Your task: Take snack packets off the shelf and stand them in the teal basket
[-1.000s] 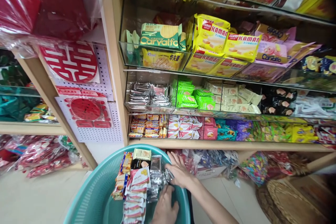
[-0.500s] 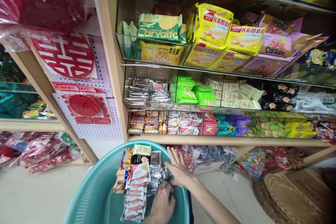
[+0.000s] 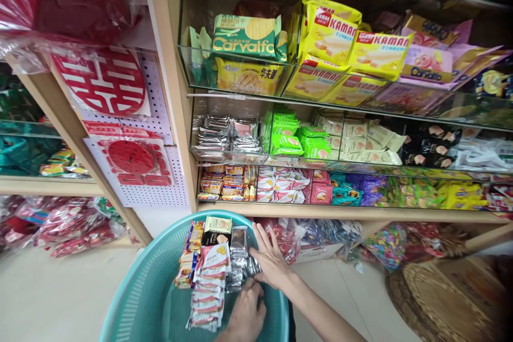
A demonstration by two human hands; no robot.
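Note:
A teal plastic basket [image 3: 132, 278] holds rows of small wrapped snacks. My right hand [image 3: 271, 261] lies inside its right wall with fingers stretched out, against the side of the silver packets [image 3: 239, 246]. Just below, my left hand [image 3: 247, 307] has its fingers curled at the near end of those silver packets; whatever is between its fingertips is hidden. To the left, a row of white and pink packets [image 3: 209, 291] stands on edge, with orange packets [image 3: 188, 262] beyond it. A black packet [image 3: 216, 238] and a cream packet [image 3: 218, 224] lie at the far end.
Ahead of the basket rises a shelf unit [image 3: 320, 214] with glass-fronted bins of packaged snacks. Red decorations [image 3: 132, 157] hang on a pegboard to the left. Plastic bags [image 3: 380, 246] lie under the bottom shelf. A round woven item [image 3: 441, 299] rests on the floor at right.
The camera view has shifted slightly. Both hands stay by the silver packets in nearly the same pose, and the snacks keep their arrangement.

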